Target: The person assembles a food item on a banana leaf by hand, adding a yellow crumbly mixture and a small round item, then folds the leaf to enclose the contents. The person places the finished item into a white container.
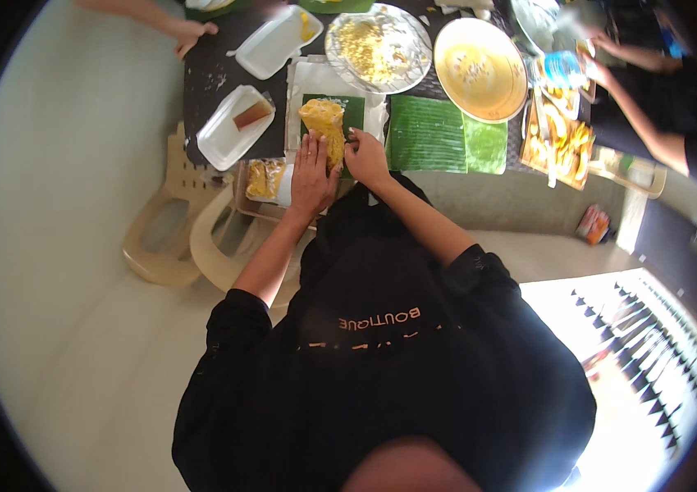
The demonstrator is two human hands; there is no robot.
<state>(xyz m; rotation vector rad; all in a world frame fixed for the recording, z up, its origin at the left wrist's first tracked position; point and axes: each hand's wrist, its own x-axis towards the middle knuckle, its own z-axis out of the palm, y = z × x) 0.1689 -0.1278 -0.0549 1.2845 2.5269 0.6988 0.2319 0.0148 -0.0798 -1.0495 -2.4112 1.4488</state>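
Head view: left hand (311,176), fingers extended, is lying along the left side of a yellow slab (324,119). Right hand (367,156), fingers bent, is resting at the slab's right side; whether it is gripping, cannot tell. Slab is lying on a dark green leaf piece (355,107), which is covering part of a white sheet (307,75). Leftward: white foam tray (219,139), holding a brown piece (252,116). Rightward: large green leaf (424,135). Beyond: patterned plate (420,49), bearing yellow crumbs (365,49); yellow bowl (500,59). Dark desk (219,75) is carrying all these.
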